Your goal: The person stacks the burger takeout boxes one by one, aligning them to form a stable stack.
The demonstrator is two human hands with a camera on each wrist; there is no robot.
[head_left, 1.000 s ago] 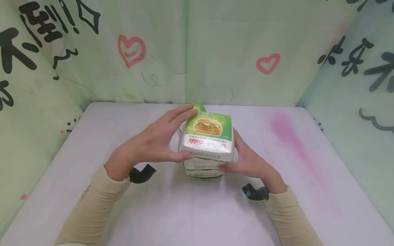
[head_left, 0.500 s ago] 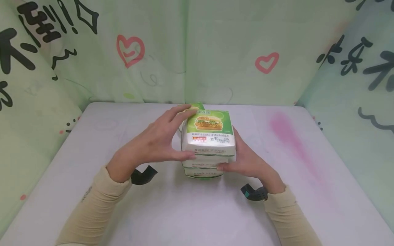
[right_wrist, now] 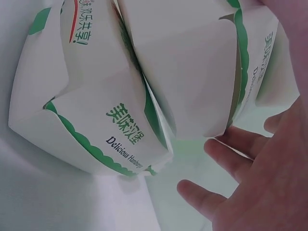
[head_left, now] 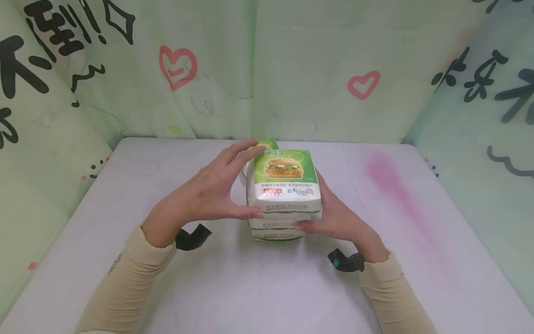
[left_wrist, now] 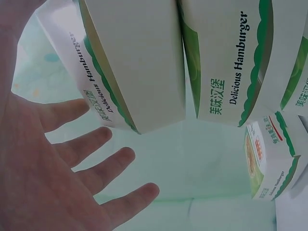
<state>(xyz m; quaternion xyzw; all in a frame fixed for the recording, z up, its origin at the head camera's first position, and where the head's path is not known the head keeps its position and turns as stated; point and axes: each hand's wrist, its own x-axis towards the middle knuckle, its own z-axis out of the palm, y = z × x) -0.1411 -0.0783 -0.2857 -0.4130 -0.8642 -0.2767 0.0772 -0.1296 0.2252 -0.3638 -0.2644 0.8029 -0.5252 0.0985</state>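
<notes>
burger box [head_left: 285,181] tops stack [head_left: 276,235]; left hand [head_left: 210,190] and right hand [head_left: 339,214] flank it, both spread wide, neither gripping.

The site is a small booth [head_left: 471,125], screened at the back and both sides by pale green sheeting [head_left: 300,51]; the type of building around it cannot be determined. The sheeting bears pink hearts [head_left: 177,72] and black Chinese characters [head_left: 56,26]. Within stands a white table [head_left: 267,287], marked by a pink stain [head_left: 394,185], its rear edge at the back screen.
</notes>
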